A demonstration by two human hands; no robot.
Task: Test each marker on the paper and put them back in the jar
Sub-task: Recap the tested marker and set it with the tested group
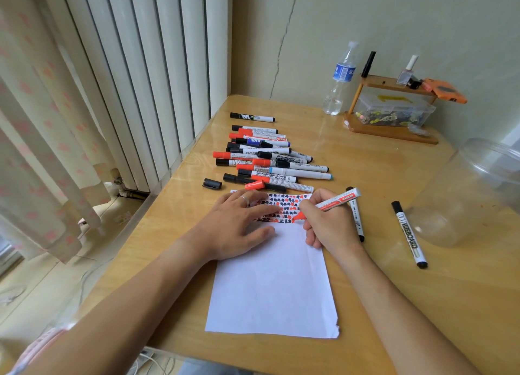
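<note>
Two bare forearms, no watch or bracelet seen. Left hand (239, 228): one thin silver ring (245, 199) on a finger, approx. 12 o'clock of hand. Pink-and-white patterned sleeve (42, 343) at 7 o'clock, frame corner. Right hand (327, 224): nothing worn.

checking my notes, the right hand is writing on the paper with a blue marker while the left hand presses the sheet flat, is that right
Not quite: the marker in the right hand is red, not blue, as the head view shows by its red tip and red markings. The rest holds: it is writing on the paper while the left hand presses the sheet flat.
</note>
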